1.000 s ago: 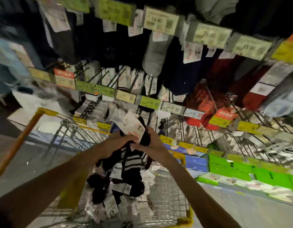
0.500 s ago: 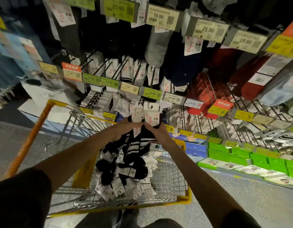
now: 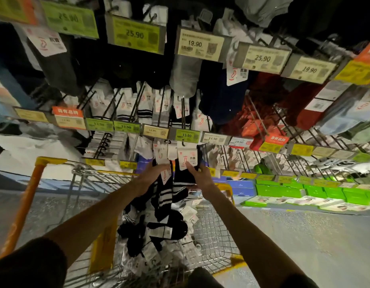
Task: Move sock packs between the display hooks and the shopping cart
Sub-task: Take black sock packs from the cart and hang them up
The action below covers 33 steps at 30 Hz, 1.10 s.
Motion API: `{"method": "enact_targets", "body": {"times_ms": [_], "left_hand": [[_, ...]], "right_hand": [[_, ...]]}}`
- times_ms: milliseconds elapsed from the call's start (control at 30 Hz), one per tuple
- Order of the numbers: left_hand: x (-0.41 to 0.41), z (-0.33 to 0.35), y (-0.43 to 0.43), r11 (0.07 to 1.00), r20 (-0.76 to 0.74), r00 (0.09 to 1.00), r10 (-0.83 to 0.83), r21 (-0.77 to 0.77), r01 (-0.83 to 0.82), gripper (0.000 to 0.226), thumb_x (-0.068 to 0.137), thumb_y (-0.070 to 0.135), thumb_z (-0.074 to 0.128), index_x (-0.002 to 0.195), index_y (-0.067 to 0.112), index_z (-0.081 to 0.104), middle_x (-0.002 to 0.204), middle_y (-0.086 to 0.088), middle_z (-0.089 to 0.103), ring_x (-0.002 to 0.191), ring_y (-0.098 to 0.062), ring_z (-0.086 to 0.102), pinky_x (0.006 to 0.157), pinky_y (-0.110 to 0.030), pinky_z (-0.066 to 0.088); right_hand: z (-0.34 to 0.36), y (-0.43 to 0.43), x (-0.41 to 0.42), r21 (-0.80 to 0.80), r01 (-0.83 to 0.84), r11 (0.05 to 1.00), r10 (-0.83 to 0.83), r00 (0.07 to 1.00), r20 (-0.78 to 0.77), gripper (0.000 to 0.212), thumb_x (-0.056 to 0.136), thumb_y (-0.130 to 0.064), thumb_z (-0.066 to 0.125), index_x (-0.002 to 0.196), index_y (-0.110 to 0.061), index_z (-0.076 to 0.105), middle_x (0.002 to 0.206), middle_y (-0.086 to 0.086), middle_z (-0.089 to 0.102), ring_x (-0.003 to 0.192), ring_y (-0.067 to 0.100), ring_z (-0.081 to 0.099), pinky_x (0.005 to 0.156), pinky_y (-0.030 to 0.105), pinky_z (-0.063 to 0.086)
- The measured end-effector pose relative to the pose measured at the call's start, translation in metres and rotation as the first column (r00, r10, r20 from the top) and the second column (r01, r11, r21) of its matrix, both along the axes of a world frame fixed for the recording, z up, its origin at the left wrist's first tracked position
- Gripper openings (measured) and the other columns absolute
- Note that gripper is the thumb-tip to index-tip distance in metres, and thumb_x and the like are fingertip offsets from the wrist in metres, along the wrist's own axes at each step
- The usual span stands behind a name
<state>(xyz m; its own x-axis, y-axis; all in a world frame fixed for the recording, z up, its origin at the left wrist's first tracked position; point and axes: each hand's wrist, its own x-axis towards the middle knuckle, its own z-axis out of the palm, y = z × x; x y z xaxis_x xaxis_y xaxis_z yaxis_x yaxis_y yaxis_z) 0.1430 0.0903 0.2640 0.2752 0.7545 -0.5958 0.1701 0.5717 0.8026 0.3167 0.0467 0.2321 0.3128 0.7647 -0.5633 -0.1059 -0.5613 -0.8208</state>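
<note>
Both my hands are raised to the display rack above the cart. My left hand (image 3: 153, 171) grips a bunch of black sock packs with white stripes (image 3: 163, 194) by their white header cards. My right hand (image 3: 198, 173) pinches the front pack's white card (image 3: 187, 158) just under the hook behind the green 13.90 price tag (image 3: 187, 135). The socks hang down between my wrists. Below them, the wire shopping cart (image 3: 213, 231) holds several more black and white sock packs (image 3: 163, 229).
Rows of hooks with white, grey, black and red socks and price tags fill the rack ahead. The cart's orange handle (image 3: 24, 208) stands at left. Blue and green boxes (image 3: 283, 190) line the low shelf at right. Grey floor lies to the right.
Both hands have lifted the sock bunch up from over the cart to the hook under the 13.90 tag. My view has moved closer to the rack.
</note>
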Motion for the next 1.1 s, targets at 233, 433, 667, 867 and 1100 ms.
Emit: {"method": "enact_targets", "body": {"times_ms": [233,433,667,867,1100], "left_hand": [[-0.001,-0.018,0.029,1.0,-0.089,0.996,-0.006,-0.022,0.004,0.025,0.093,0.025,0.065,0.117,0.017,0.064,0.116,-0.007,0.068,0.109,-0.028,0.062,0.098,-0.043,0.046],[0.015,-0.031,0.034,0.999,-0.107,0.993,0.043,0.022,-0.041,0.029,0.094,0.028,0.065,0.121,0.017,0.064,0.113,-0.004,0.07,0.109,-0.028,0.064,0.096,-0.041,0.049],[0.022,-0.041,0.023,0.987,-0.121,0.979,0.161,0.026,-0.159,0.021,0.097,0.019,0.061,0.115,0.01,0.059,0.095,-0.005,0.065,0.089,-0.022,0.061,0.071,-0.027,0.046],[0.019,-0.043,0.033,0.99,-0.13,0.982,0.139,-0.006,-0.141,0.017,0.097,0.023,0.06,0.112,0.018,0.055,0.101,-0.006,0.061,0.099,-0.026,0.057,0.087,-0.037,0.042],[0.021,-0.05,0.033,0.98,-0.109,0.975,0.196,-0.018,-0.199,0.022,0.093,0.027,0.066,0.112,0.017,0.06,0.101,-0.011,0.065,0.097,-0.03,0.062,0.078,-0.035,0.044]], "right_hand": [[-0.013,0.036,0.004,0.064,0.016,0.998,-0.008,0.992,-0.124,0.016,0.09,-0.029,0.069,0.092,-0.014,0.065,0.088,0.001,0.072,0.075,0.013,0.071,0.07,0.042,0.061],[-0.028,0.05,0.003,0.165,0.057,0.985,-0.045,0.996,-0.077,0.021,0.091,-0.024,0.068,0.098,-0.004,0.067,0.085,0.005,0.075,0.077,0.016,0.073,0.059,0.029,0.058],[-0.045,0.073,0.003,0.151,0.024,0.988,-0.055,0.976,0.211,0.042,0.088,-0.047,0.065,0.085,-0.005,0.064,0.078,0.01,0.07,0.075,0.024,0.067,0.064,0.036,0.051],[-0.047,0.118,0.016,-0.081,0.124,0.989,-0.123,0.992,0.009,0.005,0.093,-0.011,0.052,0.089,-0.012,0.05,0.094,0.015,0.063,0.091,0.033,0.065,0.076,0.044,0.06],[-0.033,0.117,0.013,-0.081,0.071,0.994,-0.077,0.994,-0.075,0.009,0.095,-0.007,0.051,0.101,-0.014,0.05,0.088,0.007,0.054,0.076,0.02,0.052,0.06,0.024,0.046]]}}
